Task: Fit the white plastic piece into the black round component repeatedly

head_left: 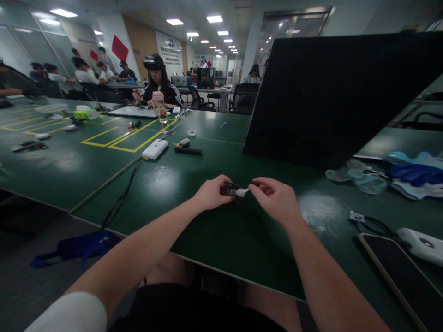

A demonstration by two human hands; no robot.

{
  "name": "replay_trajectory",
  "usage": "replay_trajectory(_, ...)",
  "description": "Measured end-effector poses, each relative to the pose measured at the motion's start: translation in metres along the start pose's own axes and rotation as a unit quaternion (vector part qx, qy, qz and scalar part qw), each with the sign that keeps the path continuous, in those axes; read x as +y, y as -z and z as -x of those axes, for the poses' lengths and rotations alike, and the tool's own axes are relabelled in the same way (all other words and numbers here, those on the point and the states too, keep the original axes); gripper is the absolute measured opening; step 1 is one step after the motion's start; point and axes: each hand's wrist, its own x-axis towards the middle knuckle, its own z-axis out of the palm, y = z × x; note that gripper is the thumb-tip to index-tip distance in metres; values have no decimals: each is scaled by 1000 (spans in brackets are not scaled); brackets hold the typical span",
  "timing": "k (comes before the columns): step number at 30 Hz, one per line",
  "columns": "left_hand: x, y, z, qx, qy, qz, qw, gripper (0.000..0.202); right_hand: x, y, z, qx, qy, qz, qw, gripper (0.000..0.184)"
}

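Note:
My left hand is closed around a small dark object held just above the green table. My right hand pinches a small white piece that sticks out of the dark object's right end. The two hands nearly meet over the table in front of me. I cannot make out what the dark object is.
A big black panel leans at the right. A white power bank with a black cable lies to the left, a phone and white device at right. Blue gloves and plastic bags lie far right. A person sits across.

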Motion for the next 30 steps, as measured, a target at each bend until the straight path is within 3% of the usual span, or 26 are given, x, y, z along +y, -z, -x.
replay_trajectory(3,-1,-1,-1,2,2,-1,1000,48,0,-5,0,-70,39,3,997,30)
replay_trajectory(5,-1,-1,0,0,3,2,1000,48,-1,-8,0,-79,27,33,996,29)
replay_trajectory(9,1,0,1,-4,6,8,1000,46,-1,-7,1,-42,-62,61,995,63)
replay_trajectory(11,1,1,1,-2,5,6,1000,46,-2,-5,1,-21,-76,40,996,69)
replay_trajectory(14,0,0,1,-2,2,4,1000,47,-2,-5,2,0,-37,15,999,54)
replay_trajectory(16,-1,-1,0,-1,-2,6,1000,48,-2,-7,2,-16,7,-1,1000,33)
replay_trajectory(18,-2,-2,-1,0,-6,8,1000,48,-3,-8,2,-42,33,-17,998,25)
replay_trajectory(30,-13,-2,-5,14,-8,34,999,48,-3,-13,0,-80,15,-4,997,23)
